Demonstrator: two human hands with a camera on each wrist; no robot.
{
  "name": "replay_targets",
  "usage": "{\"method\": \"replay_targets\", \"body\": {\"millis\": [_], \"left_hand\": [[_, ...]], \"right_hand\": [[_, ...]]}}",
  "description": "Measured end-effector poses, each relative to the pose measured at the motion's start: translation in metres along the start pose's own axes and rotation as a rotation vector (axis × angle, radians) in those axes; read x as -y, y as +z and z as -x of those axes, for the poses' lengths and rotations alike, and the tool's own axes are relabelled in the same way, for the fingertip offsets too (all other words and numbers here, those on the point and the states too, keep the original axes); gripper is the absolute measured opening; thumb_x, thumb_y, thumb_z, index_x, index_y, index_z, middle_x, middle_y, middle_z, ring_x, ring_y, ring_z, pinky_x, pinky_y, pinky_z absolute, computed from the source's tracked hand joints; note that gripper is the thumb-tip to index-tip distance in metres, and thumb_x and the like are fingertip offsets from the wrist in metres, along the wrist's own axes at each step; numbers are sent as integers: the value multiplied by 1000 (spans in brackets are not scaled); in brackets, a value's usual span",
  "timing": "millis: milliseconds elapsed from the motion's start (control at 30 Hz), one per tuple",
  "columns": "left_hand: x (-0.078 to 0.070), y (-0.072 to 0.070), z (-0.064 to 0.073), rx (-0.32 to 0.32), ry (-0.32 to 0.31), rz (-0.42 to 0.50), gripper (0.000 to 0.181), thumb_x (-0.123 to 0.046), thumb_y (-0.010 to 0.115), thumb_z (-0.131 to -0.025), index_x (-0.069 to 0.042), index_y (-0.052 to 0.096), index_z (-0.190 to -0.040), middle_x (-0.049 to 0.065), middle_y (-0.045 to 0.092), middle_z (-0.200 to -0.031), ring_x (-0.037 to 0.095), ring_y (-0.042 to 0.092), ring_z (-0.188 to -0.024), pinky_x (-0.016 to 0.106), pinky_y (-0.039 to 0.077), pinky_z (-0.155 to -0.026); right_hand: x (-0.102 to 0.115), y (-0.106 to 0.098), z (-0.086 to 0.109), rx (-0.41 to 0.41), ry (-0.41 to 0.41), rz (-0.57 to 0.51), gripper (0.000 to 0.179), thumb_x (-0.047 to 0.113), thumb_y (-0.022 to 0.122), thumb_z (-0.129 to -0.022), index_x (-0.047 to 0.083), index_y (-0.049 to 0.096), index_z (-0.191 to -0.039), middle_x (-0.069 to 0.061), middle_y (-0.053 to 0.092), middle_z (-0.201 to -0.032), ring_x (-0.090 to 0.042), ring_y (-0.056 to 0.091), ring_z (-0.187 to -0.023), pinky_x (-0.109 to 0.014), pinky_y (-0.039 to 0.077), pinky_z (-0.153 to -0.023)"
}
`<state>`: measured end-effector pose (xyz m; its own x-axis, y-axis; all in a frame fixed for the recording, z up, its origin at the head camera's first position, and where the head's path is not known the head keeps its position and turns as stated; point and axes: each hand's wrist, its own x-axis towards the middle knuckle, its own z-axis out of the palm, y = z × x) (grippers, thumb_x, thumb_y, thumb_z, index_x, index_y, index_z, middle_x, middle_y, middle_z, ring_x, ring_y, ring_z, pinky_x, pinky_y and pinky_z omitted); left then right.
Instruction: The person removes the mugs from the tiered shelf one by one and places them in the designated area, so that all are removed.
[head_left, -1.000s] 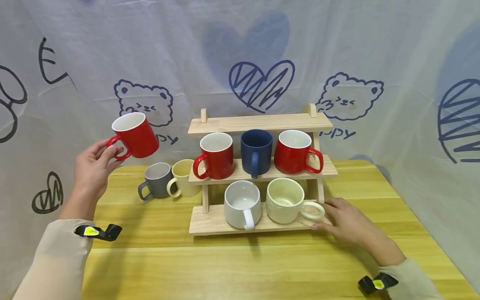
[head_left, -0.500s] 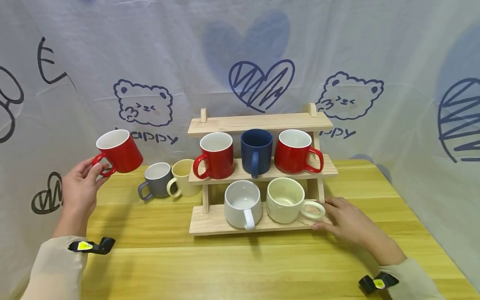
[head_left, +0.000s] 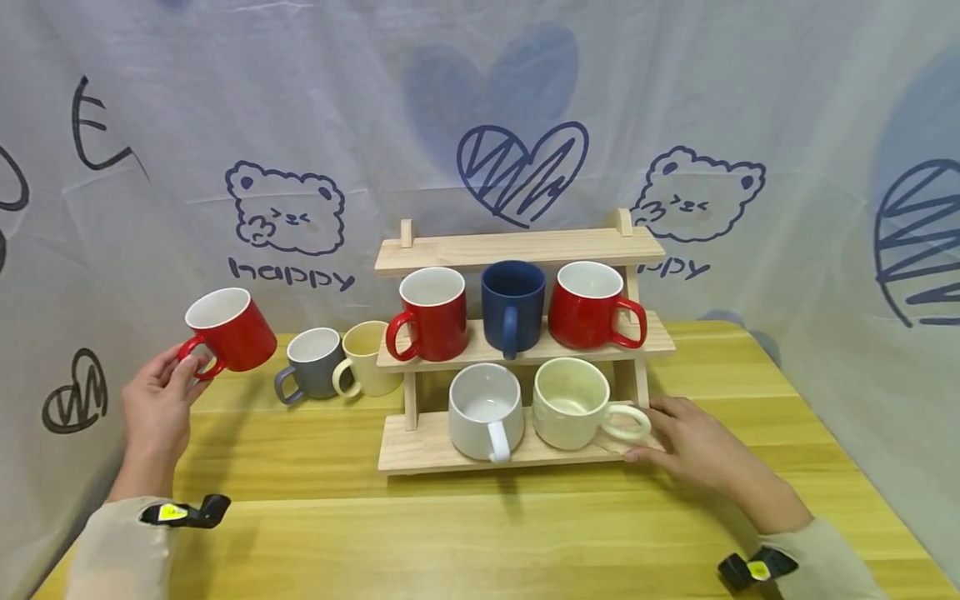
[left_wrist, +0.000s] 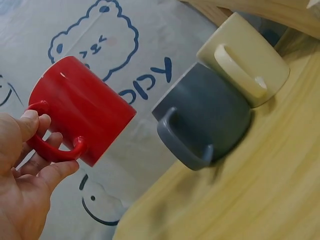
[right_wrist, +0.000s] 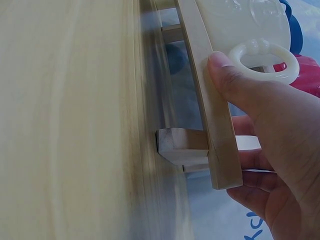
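Observation:
My left hand [head_left: 159,406] pinches the handle of a red mug [head_left: 242,336], white inside, held up left of a grey mug [head_left: 316,369]. In the left wrist view the red mug [left_wrist: 82,107] tilts, fingers and thumb at its handle. My right hand [head_left: 693,442] grips the right end of the lowest shelf of a wooden rack [head_left: 412,446]. In the right wrist view the thumb lies along the shelf's front edge [right_wrist: 200,70], with the other fingers behind it. Close to that hand is the handle of a pale green mug [head_left: 570,408].
A cream mug [head_left: 371,362] stands between the grey mug and the rack. On the middle shelf are a red mug [head_left: 442,325], a blue mug [head_left: 513,300] and another red mug [head_left: 585,312]. A white mug [head_left: 480,425] shares the lowest shelf. Behind hangs a printed curtain [head_left: 375,100].
My left hand has lowered the red mug and carried it left, so it now hangs near the grey mug's height. The right hand keeps its grip on the rack.

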<state>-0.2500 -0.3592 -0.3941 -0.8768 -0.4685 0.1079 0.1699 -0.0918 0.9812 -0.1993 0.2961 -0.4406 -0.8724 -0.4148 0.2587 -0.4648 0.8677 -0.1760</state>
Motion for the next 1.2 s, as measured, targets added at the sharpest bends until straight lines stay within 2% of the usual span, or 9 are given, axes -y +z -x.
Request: {"method": "replay_targets", "body": {"millis": [167,300,533,733,867,967,1100,1200], "left_hand": [[15,0,-1,-34,-41,-12,50,-25,68,-88,-10,58,-134,2,61,-120,13,58,-108,15,51,-75],[20,-4,-2,-60,-61,-18,50,-24,68,-89,-11,58,-136,1,60,-123,13,57,-109,13,51,-74],[31,-12,-2,-67,-68,2,44,-16,66,-91,-8,59,-134,-2,63,-116,11,59,-104,14,52,-73],[41,-15,0,-79,-78,-42,44,-17,65,-92,-7,58,-134,-6,64,-106,7,60,-97,13,52,-71],[47,-15,0,-63,-76,-85,47,-20,64,-93,-8,56,-137,-8,64,-106,5,59,-97,12,52,-70],[51,-14,-2,-44,-78,-59,47,-20,65,-92,-8,56,-137,-8,64,-106,4,60,-97,13,52,-72],[59,-13,-4,-27,-82,27,43,-16,67,-91,-5,56,-131,-7,66,-102,5,63,-94,16,54,-72],[65,-10,-6,-15,-87,49,44,-15,66,-92,-3,54,-132,-9,67,-97,5,63,-93,17,55,-72]], "right_hand": [[-2,0,4,2,2,7,75,62,70,-80,3,64,-127,-19,60,-122,-40,57,-110,-57,48,-92],[-1,2,3,8,1,4,76,63,68,-81,4,64,-128,-18,60,-123,-39,57,-111,-56,48,-93],[-1,7,0,-2,-18,0,75,63,68,-81,5,64,-128,-16,60,-122,-38,57,-110,-55,48,-93],[2,5,-3,-9,-21,-10,73,63,69,-80,6,64,-127,-14,60,-120,-36,58,-109,-54,49,-93],[4,2,-2,-7,-21,-12,72,62,69,-81,6,65,-126,-15,60,-120,-36,58,-109,-55,49,-92],[4,1,-2,-7,-12,-7,73,61,69,-81,6,64,-127,-16,60,-121,-37,58,-109,-55,48,-92],[4,0,-1,-9,-7,-1,73,62,69,-80,6,64,-128,-17,60,-121,-37,58,-109,-55,49,-92],[3,-1,0,-9,-4,0,73,61,69,-81,6,64,-128,-17,60,-121,-37,58,-109,-55,49,-92]]}}
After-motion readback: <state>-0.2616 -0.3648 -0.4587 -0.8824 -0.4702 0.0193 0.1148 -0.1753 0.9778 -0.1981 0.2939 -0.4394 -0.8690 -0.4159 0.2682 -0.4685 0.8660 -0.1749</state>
